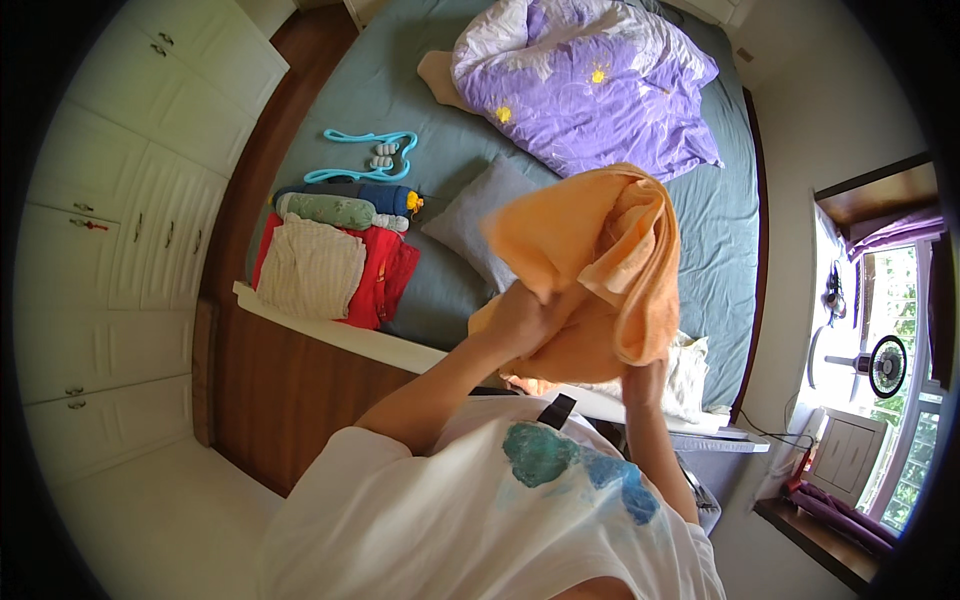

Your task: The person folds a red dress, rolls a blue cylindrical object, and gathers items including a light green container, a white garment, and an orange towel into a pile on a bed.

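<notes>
An orange towel [577, 255], partly folded, is held up in front of me over the near side of the bed. My left hand [529, 319] grips its lower left part, with the cloth bunched around the fingers. On the other side, my right hand [646, 369] reaches up under the thick folded edge and holds the towel from below. The cloth hides the right fingers. Behind the towel lies a grey cushion [480, 206], partly covered from view. A pale crumpled cloth [686, 375] rests on the bed near my right forearm.
The bed [724, 247] bears a purple floral quilt [592, 82], a blue massager [409, 154], a green rolled bundle [326, 210], a dark blue roll [382, 199], a cream cloth [311, 266] and red fabric [390, 277]. White cabinets [150, 172] stand left; a fan [887, 366] is by the window.
</notes>
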A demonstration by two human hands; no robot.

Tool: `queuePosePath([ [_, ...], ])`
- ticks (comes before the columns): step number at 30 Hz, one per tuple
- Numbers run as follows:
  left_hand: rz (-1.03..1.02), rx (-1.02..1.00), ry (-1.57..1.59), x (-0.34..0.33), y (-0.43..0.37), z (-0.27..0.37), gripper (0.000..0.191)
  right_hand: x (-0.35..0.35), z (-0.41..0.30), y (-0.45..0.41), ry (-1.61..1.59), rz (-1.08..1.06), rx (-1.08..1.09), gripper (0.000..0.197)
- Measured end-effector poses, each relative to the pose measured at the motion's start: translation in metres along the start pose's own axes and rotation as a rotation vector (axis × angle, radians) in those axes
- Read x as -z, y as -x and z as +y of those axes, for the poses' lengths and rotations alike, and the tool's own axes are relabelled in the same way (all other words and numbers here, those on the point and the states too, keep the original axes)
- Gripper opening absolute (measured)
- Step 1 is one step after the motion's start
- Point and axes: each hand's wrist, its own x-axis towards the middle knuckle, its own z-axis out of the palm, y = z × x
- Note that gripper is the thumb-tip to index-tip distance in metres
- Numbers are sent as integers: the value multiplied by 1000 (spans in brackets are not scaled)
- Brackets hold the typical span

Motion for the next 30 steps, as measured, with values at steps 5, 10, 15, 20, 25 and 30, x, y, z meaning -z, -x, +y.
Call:
queuePosePath([
  [5,317,294,296,71,-20,-7,22,26,-47,-20,-91,140,87,44],
  [10,368,-10,354,89,-24,7,20,3,-92,-31,-32,152,47,37],
  [15,251,-127,132,46,-11,30,28,-1,-70,-27,-261,-58,-132,49],
  [20,-104,-176,-221,-5,18,24,76,-28,-69,1,-79,-119,-139,45],
  [25,-74,-150,-24,7,12,-9,63,-18,-80,4,97,-104,-26,49],
  [30,-89,199,217,56,5,-71,45,4,-93,-1,121,-104,20,48],
])
